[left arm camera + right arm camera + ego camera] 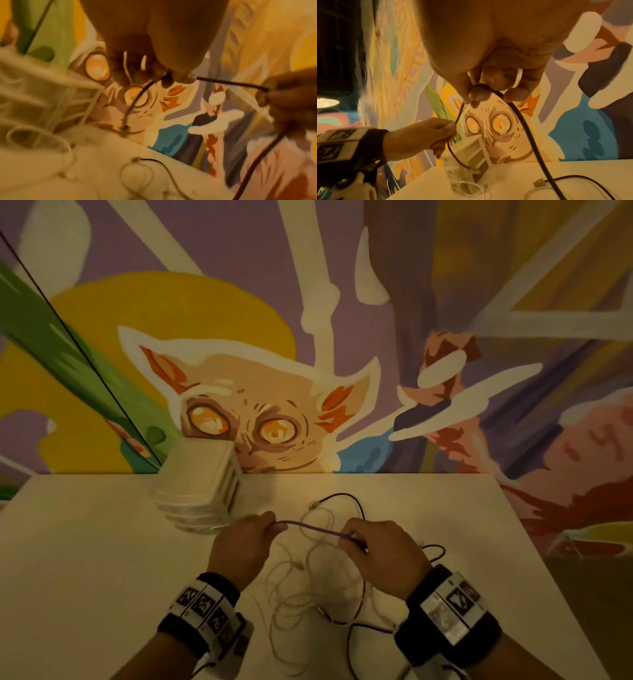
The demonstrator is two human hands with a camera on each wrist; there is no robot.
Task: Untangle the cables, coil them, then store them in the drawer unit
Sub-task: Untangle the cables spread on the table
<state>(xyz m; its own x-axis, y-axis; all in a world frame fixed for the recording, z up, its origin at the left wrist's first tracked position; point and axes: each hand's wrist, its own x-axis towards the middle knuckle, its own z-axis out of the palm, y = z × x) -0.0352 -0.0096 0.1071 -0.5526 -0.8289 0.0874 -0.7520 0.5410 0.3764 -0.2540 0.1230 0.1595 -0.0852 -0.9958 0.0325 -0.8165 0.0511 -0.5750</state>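
A purple cable (313,527) stretches between both hands above the white table (85,542). My left hand (246,542) pinches it near one end, and its plug end (124,129) hangs below the fingers. My right hand (373,553) pinches the same purple cable (518,116) further along. Below the hands lies a tangle of white cables (308,587) mixed with the rest of the purple one. The white drawer unit (202,484) stands at the back left, just beyond my left hand. In the right wrist view the drawer unit (471,162) shows with white cable in front of it.
A painted mural wall (274,405) rises directly behind the table. The table's right edge (534,559) runs diagonally close to my right wrist. A loose purple loop with a metal plug (539,182) lies on the table behind the tangle.
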